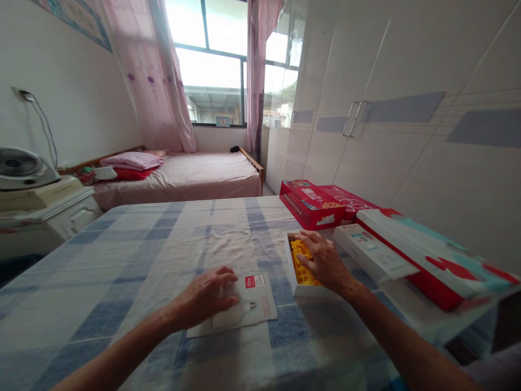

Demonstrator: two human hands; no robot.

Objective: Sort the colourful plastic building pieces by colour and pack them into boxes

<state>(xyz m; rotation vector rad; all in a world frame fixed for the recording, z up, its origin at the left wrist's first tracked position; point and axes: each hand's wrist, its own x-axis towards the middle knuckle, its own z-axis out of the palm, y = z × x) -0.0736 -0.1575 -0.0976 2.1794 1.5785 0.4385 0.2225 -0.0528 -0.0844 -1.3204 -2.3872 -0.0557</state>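
A flat white lid or card (pixel 266 309) lies on the table, with a printed picture of a pronged charger and a red label. My left hand (pixel 209 296) hovers at or rests on its left part, fingers bent and apart; contact is hard to tell. To the right stands a small white open box (pixel 311 291) with a yellow latticed plastic thing (pixel 304 276) inside. Over this box is my right hand (pixel 323 260), fingers and thumb spread across the yellow thing and the far rim. Part of the box is hidden beneath that hand.
The table wears a blue-and-white checked cloth (pixel 163 255). Red boxes (pixel 311 203), a long white box (pixel 372 252) and a red, white and teal package (pixel 431 260) line its right side. Beyond are a bed (pixel 199 168), a wardrobe (pixel 391 152) and a fan (pixel 24 165).
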